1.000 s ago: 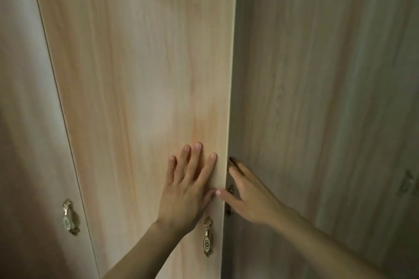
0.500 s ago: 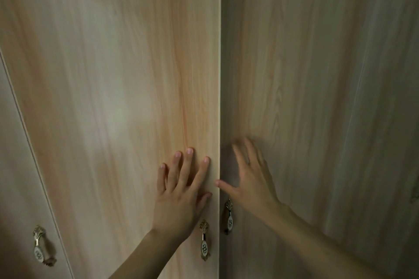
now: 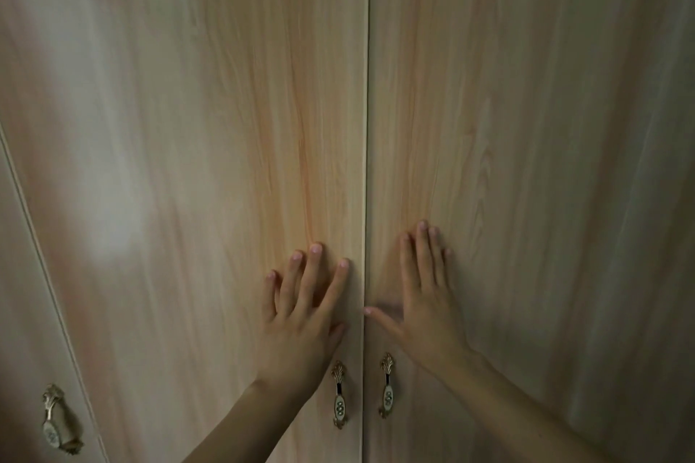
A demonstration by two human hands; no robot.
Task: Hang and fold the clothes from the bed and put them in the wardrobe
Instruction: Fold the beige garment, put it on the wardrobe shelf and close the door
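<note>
— Both doors have swung in since a second ago: the left door [image 3: 210,162] and the right door [image 3: 526,162] of the wardrobe now meet along 1 thin seam, where a dark gap stood open before.

— And the hands?

— Left hand [image 3: 301,316] lies flat on the left door, fingers straight and spread, grip open, holding nothing. Right hand [image 3: 428,297] has moved off the door's edge and lies flat on the right door, fingers straight, thumb reaching toward the seam, grip open too.

— Handles?

— 2 ornate handles hang just below the hands, 1 each side of the seam: the left handle [image 3: 339,395] and the right handle [image 3: 387,385]. Neither hand touches them. A 3rd handle [image 3: 54,421] sits on a further door [image 3: 22,312] at far left.

— Where are the clothes?

— Not in view; only closed wardrobe fronts show.
</note>
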